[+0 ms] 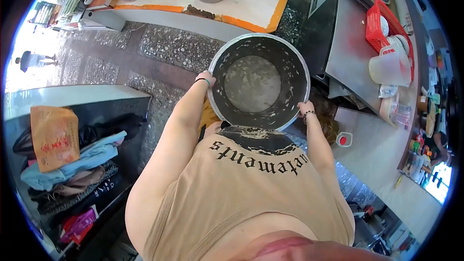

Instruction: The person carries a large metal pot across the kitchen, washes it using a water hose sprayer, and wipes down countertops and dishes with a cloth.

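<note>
A large round pot, dark inside with pale residue stuck on its walls and bottom, is held in front of my body. On the pot's left side, my left hand grips the rim or a handle there, with a band on the wrist. My right hand is closed on the lower right edge, a beaded bracelet at its wrist. The undersides of both grips are hidden. Whether the pot rests on anything cannot be made out.
Ahead is a white table with orange edging and metal pots. A metal counter with a red basket stands right. Left is an open cabinet holding clothes and a paper bag. A person is far left.
</note>
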Action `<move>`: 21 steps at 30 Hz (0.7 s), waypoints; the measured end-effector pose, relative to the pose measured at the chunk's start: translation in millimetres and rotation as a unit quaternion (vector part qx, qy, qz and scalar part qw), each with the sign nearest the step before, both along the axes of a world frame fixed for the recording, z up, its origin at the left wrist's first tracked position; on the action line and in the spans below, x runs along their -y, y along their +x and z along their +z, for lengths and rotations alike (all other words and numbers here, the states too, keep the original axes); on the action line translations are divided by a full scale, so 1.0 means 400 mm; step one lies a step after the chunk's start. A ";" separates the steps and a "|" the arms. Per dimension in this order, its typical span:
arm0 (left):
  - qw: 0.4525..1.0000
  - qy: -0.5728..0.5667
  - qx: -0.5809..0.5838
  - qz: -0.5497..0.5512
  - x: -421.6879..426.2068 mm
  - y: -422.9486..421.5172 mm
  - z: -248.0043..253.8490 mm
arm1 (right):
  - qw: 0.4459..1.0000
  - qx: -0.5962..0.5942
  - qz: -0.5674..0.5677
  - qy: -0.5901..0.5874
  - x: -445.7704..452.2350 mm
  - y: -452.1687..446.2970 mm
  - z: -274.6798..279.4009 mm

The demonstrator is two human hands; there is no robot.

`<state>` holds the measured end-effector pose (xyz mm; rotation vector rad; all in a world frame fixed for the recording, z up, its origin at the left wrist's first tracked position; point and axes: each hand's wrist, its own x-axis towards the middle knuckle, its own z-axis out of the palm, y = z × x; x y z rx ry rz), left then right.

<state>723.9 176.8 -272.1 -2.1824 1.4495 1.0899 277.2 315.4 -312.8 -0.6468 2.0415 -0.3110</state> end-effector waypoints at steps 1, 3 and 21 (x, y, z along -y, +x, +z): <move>1.000 0.017 -0.009 0.003 0.028 0.022 -0.006 | 1.000 0.006 -0.001 -0.005 0.020 0.025 0.005; 1.000 0.019 -0.010 -0.022 0.088 0.067 -0.022 | 1.000 0.000 -0.009 0.000 0.048 0.068 0.000; 0.973 0.013 -0.029 -0.227 0.439 0.219 0.032 | 0.984 -0.071 -0.160 0.041 0.049 0.456 0.106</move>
